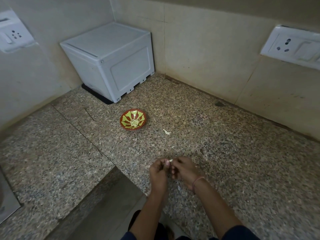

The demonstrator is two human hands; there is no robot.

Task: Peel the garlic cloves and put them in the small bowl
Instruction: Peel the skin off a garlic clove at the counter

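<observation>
I work over a speckled stone counter [225, 153] that runs into a tiled corner, where a white plastic box [110, 63] sits at the far end. My two hands meet close to the counter's near edge. The left hand [158, 172] and the right hand [184, 170] both have their fingers curled in, and their tips pinch one garlic clove [171, 160] between them. It shows only as a pale sliver, too small for me to tell which way its long axis runs or how much skin is left on it.

The small bowl [133, 119], red with yellow petals, stands towards the middle of the counter, ahead of my hands and off to the left. I judge my left hand the nearer one for the drop, moving forward and leftward. Pale peeled cloves [134, 122] already lie at its centre. A scrap of peel [166, 131] lies on the stone just right of the bowl, between it and my hands.
</observation>
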